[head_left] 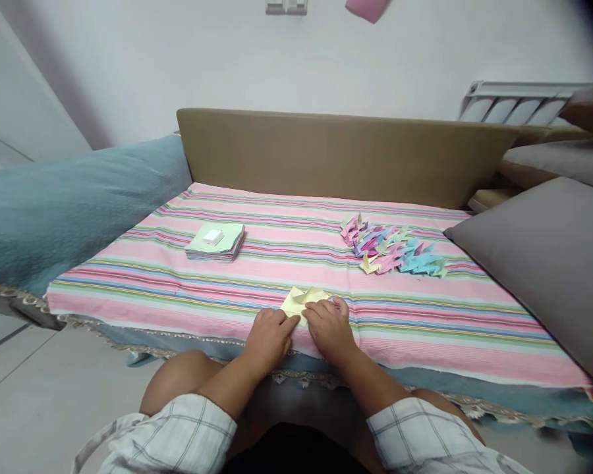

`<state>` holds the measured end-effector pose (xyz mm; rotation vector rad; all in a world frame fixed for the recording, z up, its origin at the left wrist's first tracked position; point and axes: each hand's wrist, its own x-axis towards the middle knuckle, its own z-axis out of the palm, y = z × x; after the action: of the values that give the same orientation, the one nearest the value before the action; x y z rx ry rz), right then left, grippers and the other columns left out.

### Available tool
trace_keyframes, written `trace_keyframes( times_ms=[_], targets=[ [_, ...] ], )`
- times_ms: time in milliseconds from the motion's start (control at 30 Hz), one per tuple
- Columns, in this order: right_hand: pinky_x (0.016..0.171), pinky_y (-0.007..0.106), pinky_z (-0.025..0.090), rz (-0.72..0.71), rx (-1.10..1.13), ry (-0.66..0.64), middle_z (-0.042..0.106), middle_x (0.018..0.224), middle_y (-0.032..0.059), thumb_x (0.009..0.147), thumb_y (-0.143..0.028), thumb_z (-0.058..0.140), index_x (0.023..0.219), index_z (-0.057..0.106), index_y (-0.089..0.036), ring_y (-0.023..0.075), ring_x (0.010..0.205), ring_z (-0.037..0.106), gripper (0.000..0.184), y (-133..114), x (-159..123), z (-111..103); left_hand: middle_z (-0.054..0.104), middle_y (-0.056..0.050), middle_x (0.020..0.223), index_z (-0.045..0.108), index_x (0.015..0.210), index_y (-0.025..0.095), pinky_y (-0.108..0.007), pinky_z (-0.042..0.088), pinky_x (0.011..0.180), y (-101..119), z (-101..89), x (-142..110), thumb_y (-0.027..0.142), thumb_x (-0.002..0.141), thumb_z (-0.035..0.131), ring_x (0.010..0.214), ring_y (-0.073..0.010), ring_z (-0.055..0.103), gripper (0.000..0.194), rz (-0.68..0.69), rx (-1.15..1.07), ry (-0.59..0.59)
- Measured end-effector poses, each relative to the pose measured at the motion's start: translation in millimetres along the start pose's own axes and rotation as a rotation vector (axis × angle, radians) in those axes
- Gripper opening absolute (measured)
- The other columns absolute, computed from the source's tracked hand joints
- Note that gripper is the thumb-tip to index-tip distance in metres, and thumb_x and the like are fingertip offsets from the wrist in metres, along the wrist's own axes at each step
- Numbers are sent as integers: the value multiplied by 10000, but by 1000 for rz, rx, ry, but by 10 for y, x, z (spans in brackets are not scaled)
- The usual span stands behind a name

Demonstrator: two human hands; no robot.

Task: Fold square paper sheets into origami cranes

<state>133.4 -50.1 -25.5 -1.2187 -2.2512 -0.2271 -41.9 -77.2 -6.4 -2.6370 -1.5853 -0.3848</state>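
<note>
A partly folded sheet of pale yellow origami paper [295, 301] lies on the striped cloth near the front edge of the seat, one flap raised. My left hand [269, 337] is closed at the paper's near left side, its fingers curled and pressed on the lower edge. From the right, my right hand [330, 328] holds the same paper, fingers bent over its near right part. Both hands hide some of the sheet. To the far right sits a group of folded paper cranes [390, 249] in pink, purple, blue, green and yellow.
At the left stands a stack of square coloured paper [227, 249], with a small white block [212, 237] on top. A pink striped cloth [143, 276] covers the seat. A grey cushion [534, 263] bounds the right, a blue-covered armrest [103, 197] the left, a brown backrest [326, 155] the rear.
</note>
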Motion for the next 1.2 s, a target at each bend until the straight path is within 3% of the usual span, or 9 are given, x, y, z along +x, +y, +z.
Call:
trace_keyframes(
  times_ms=[200, 400, 767, 867, 1000, 1200],
  targets=[
    [952, 416, 195, -5, -34, 2, 672, 1029, 1, 875, -193, 494, 910, 640, -265, 187, 936, 517, 166, 1, 3, 5, 565, -61, 910, 485, 1253, 298, -406, 368, 806, 33, 13, 5, 157, 751, 521, 878, -235, 500, 523, -37, 17, -4],
    [936, 412, 200, -11, 15, 19, 679, 1036, 15, 847, -174, 536, 899, 647, -248, 185, 935, 520, 144, -1, 0, -15, 583, -71, 934, 546, 1184, 281, -421, 344, 804, 73, -40, 3, 195, 752, 540, 889, -255, 516, 440, -110, 93, 11],
    [939, 413, 190, -14, 13, 0, 671, 1046, 2, 816, -150, 558, 897, 639, -253, 180, 944, 509, 154, 8, -9, -19, 606, -64, 912, 597, 1092, 259, -411, 369, 805, -76, -140, -63, 352, 745, 598, 889, -264, 549, 359, -251, 84, 22],
    [942, 417, 190, -8, 11, -9, 669, 1054, 6, 824, -158, 556, 892, 638, -253, 182, 950, 509, 143, 2, -11, -6, 608, -83, 1006, 593, 1058, 229, -457, 325, 922, -54, -92, -90, 304, 767, 574, 962, -263, 531, 301, -177, 78, 123],
    [957, 424, 184, 4, 18, -29, 665, 1064, 12, 853, -198, 531, 918, 642, -267, 185, 967, 505, 146, -6, -11, -16, 580, -81, 1193, 572, 1077, 217, -459, 190, 1059, 38, 37, -88, 215, 818, 498, 1102, -226, 489, 269, 117, 40, 225],
    [972, 408, 201, 25, 14, -41, 636, 1077, 16, 791, -203, 584, 883, 661, -267, 206, 1018, 480, 136, 120, -33, -148, 603, -72, 1167, 554, 1142, 220, -484, 167, 1068, 103, 121, -39, 230, 841, 477, 1064, -215, 508, 311, 125, 57, 219]
  ],
)
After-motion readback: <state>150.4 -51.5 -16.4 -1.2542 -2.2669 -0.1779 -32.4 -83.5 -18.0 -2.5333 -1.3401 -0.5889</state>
